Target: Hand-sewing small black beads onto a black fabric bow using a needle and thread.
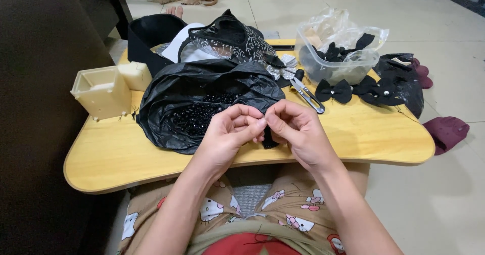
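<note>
We are pinching a small black fabric piece (269, 136) over the yellow lap table (353, 133).

From the left, past the cream box (102, 90) and the black bag of beads (202, 108), our left hand (230, 133) is closing thumb and forefinger on the piece's top edge, and our right hand (298, 131) is curling in, fingertips pinching it too. It looks light, soft and floppy, best gripped at its edge. Black bows (334, 90) are lying to the right.

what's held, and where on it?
A small black fabric piece, pinched at its top edge between the fingers of the left hand and right hand.
</note>
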